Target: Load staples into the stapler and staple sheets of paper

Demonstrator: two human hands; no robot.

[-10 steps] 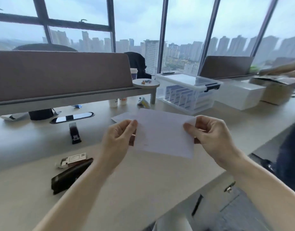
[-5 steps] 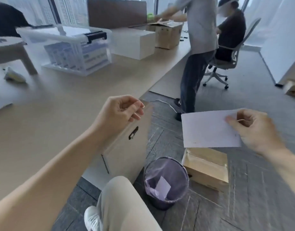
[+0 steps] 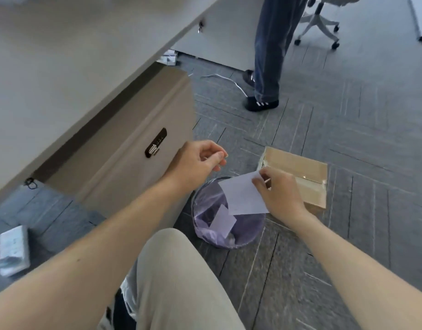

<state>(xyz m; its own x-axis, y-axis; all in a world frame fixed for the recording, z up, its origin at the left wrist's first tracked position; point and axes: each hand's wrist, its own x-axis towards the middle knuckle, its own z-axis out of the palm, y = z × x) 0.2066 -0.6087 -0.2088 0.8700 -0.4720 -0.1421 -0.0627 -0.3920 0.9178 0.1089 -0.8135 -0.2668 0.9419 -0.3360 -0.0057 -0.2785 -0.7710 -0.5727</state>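
Observation:
My right hand [image 3: 278, 192] pinches a white sheet of paper [image 3: 242, 197] by its right edge and holds it just over a round waste bin [image 3: 201, 231] lined with a purple bag. Another white scrap [image 3: 223, 220] lies inside the bin. My left hand [image 3: 197, 163] hovers up and to the left of the bin, fingers curled loosely with thumb and fingertips close together, and nothing shows in it. The stapler and staples are out of view.
A beige drawer cabinet [image 3: 124, 148] with a combination lock stands under the desk [image 3: 62, 55] on the left. A cardboard box [image 3: 302, 177] lies on the grey carpet to the right of the bin. A person's legs [image 3: 268, 55] and an office chair base [image 3: 318, 27] are farther back. My knee [image 3: 172, 277] fills the bottom centre.
My view swung from the desk down to the floor. My left hand let go of the sheet; my right hand carried it down and left until it is over the bin.

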